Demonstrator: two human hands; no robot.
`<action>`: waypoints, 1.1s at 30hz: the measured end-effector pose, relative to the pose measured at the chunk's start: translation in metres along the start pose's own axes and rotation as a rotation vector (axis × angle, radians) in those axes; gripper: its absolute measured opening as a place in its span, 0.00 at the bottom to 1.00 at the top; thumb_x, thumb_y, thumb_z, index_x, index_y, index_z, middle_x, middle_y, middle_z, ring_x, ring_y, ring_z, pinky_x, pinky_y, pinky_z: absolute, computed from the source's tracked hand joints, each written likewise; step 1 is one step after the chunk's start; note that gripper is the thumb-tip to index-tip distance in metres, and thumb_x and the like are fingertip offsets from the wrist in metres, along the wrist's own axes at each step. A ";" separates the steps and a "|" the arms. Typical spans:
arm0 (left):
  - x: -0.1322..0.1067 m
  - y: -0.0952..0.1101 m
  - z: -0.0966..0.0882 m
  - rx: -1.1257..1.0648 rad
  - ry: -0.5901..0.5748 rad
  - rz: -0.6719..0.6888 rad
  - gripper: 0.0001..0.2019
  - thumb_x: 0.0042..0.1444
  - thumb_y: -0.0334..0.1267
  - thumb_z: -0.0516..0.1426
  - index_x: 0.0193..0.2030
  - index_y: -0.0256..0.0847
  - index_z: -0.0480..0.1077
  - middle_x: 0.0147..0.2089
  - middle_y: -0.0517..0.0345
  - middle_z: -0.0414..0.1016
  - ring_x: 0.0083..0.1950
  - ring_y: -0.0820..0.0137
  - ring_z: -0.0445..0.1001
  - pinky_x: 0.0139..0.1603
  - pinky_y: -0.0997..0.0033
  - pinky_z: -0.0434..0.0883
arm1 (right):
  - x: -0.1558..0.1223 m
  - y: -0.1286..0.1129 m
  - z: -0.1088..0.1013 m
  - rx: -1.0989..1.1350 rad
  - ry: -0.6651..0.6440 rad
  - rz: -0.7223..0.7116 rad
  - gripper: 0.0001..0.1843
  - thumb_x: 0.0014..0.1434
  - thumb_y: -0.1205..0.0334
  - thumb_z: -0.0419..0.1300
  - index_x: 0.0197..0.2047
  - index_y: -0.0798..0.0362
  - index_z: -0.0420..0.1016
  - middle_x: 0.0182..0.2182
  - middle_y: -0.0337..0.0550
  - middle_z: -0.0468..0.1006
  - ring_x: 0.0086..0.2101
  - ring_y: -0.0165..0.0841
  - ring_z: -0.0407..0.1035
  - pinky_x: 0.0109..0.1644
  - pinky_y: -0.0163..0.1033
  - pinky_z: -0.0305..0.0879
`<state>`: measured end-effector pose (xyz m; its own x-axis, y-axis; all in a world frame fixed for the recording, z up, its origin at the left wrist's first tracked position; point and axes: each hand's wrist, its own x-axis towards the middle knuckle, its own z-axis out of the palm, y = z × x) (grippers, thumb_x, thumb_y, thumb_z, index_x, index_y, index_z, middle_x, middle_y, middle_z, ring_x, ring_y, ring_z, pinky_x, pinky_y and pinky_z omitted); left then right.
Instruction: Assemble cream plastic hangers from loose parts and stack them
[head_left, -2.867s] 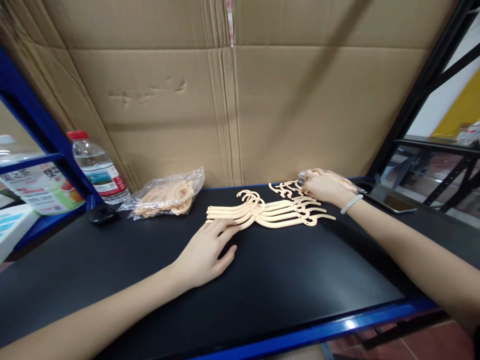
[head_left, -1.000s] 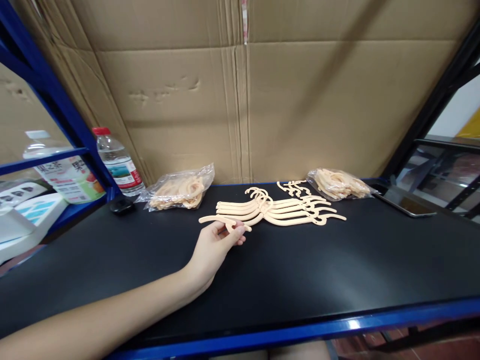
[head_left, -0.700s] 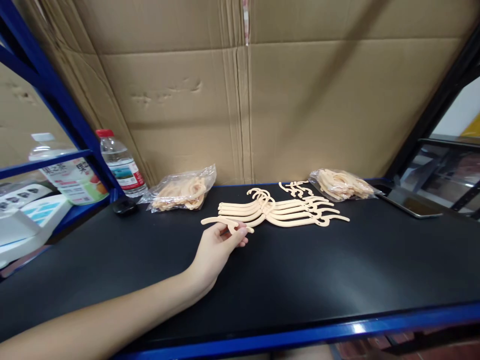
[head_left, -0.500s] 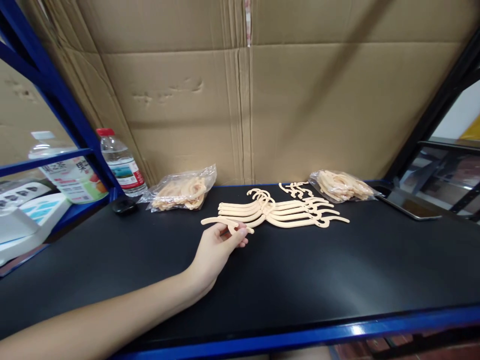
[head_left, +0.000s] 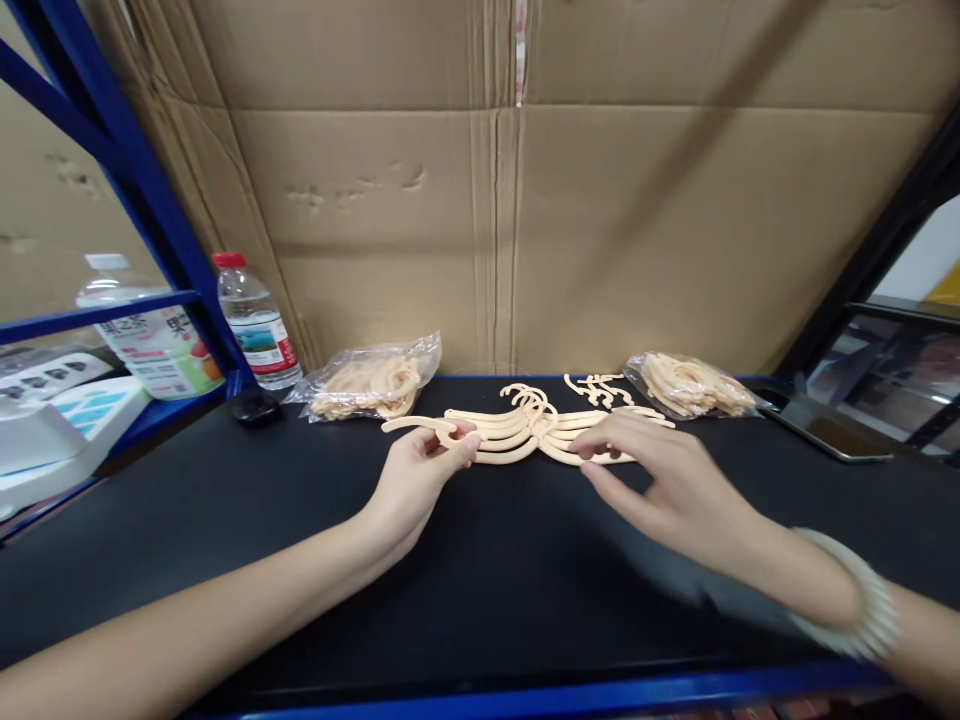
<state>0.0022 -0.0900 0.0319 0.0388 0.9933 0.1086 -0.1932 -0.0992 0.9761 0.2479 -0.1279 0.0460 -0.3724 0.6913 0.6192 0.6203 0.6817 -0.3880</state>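
Note:
Cream-coloured hangers (head_left: 504, 457) lie in a nested row in the middle of the black tabletop, with their hooks pointing to the back. Between the thumb and fingers of my left hand (head_left: 420, 470) is a curved cream hanger piece (head_left: 409, 424), held just in front of the row's left end. My right hand (head_left: 667, 475), slightly blurred, hovers over the right side of the row with thumb and fingers apart. It hides part of the hangers there, and I see nothing in its grip. Small loose hook pieces (head_left: 600, 390) lie behind the row.
Clear bags of cream parts sit at the back left (head_left: 367, 382) and back right (head_left: 694, 385). A phone-like flat device (head_left: 832, 428) lies on the right. To the left stand a red-capped water bottle (head_left: 259, 330), a black mouse (head_left: 256, 407) and a blue frame (head_left: 131, 190). Cardboard (head_left: 375, 230) forms the back.
My right hand has come into view from the right and reached over the hangers. My left hand, still holding its piece, has shifted slightly left. The camera view has moved a little.

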 end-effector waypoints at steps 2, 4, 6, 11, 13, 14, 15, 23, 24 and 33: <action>0.000 -0.002 -0.001 0.011 -0.003 -0.009 0.13 0.41 0.40 0.70 0.29 0.35 0.75 0.34 0.58 0.72 0.34 0.74 0.67 0.39 0.73 0.66 | 0.007 0.020 0.011 -0.111 -0.102 -0.017 0.02 0.60 0.64 0.62 0.34 0.52 0.73 0.33 0.45 0.75 0.36 0.39 0.69 0.42 0.46 0.68; -0.001 -0.004 -0.002 0.027 -0.015 -0.026 0.13 0.42 0.40 0.69 0.29 0.35 0.74 0.34 0.59 0.72 0.35 0.74 0.67 0.40 0.73 0.66 | 0.010 0.040 0.023 -0.208 -0.167 -0.005 0.04 0.59 0.65 0.62 0.32 0.53 0.71 0.31 0.45 0.74 0.34 0.39 0.68 0.40 0.45 0.67; -0.001 -0.006 -0.003 0.047 -0.033 -0.039 0.12 0.44 0.41 0.69 0.30 0.36 0.74 0.33 0.59 0.71 0.35 0.73 0.67 0.40 0.73 0.66 | 0.009 0.054 0.032 -0.218 -0.157 0.034 0.04 0.59 0.66 0.62 0.33 0.54 0.70 0.31 0.44 0.73 0.34 0.38 0.68 0.39 0.42 0.67; 0.003 -0.013 -0.004 0.145 -0.017 -0.011 0.12 0.49 0.42 0.66 0.29 0.36 0.72 0.33 0.59 0.71 0.35 0.72 0.67 0.40 0.72 0.65 | 0.006 0.061 0.038 -0.194 -0.153 0.077 0.05 0.59 0.65 0.62 0.34 0.54 0.69 0.31 0.43 0.73 0.33 0.37 0.69 0.38 0.41 0.67; 0.005 -0.015 -0.003 0.167 -0.001 0.005 0.12 0.50 0.43 0.66 0.28 0.36 0.72 0.33 0.58 0.71 0.35 0.72 0.67 0.39 0.72 0.65 | 0.008 0.061 0.039 -0.207 -0.158 0.078 0.05 0.60 0.65 0.62 0.34 0.53 0.68 0.31 0.43 0.73 0.34 0.37 0.69 0.39 0.41 0.67; 0.005 -0.017 -0.002 0.168 0.003 0.003 0.12 0.50 0.43 0.65 0.28 0.36 0.72 0.33 0.58 0.71 0.35 0.72 0.68 0.39 0.72 0.66 | 0.009 0.061 0.039 -0.214 -0.164 0.072 0.05 0.61 0.65 0.61 0.33 0.53 0.68 0.31 0.43 0.73 0.35 0.38 0.69 0.39 0.41 0.66; 0.006 -0.017 -0.002 0.165 0.005 -0.002 0.12 0.50 0.43 0.65 0.29 0.36 0.72 0.33 0.58 0.72 0.35 0.72 0.68 0.39 0.72 0.66 | 0.011 0.061 0.039 -0.220 -0.168 0.065 0.06 0.61 0.66 0.61 0.32 0.53 0.68 0.30 0.42 0.72 0.34 0.38 0.69 0.39 0.41 0.66; 0.009 -0.016 0.000 0.102 -0.089 0.029 0.11 0.53 0.42 0.64 0.34 0.36 0.71 0.32 0.57 0.73 0.31 0.73 0.71 0.33 0.74 0.69 | 0.013 0.070 0.033 -0.125 -0.112 -0.009 0.05 0.62 0.66 0.59 0.33 0.53 0.67 0.33 0.43 0.70 0.35 0.36 0.67 0.40 0.41 0.65; 0.008 -0.015 0.000 0.105 -0.106 0.042 0.11 0.54 0.42 0.63 0.35 0.36 0.71 0.31 0.58 0.73 0.30 0.74 0.70 0.32 0.75 0.69 | 0.011 0.071 0.030 -0.104 -0.099 0.006 0.05 0.62 0.65 0.58 0.34 0.53 0.67 0.33 0.43 0.71 0.35 0.36 0.67 0.40 0.41 0.66; 0.013 -0.020 -0.004 0.120 -0.127 0.043 0.09 0.54 0.40 0.64 0.34 0.36 0.71 0.33 0.60 0.69 0.31 0.76 0.67 0.32 0.78 0.66 | 0.005 0.068 0.007 0.209 -0.084 0.184 0.04 0.66 0.62 0.53 0.38 0.51 0.65 0.43 0.46 0.71 0.42 0.35 0.70 0.45 0.38 0.70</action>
<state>0.0030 -0.0753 0.0128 0.1576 0.9734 0.1663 -0.0790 -0.1555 0.9847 0.2828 -0.0765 0.0179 -0.3280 0.8193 0.4702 0.5305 0.5716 -0.6260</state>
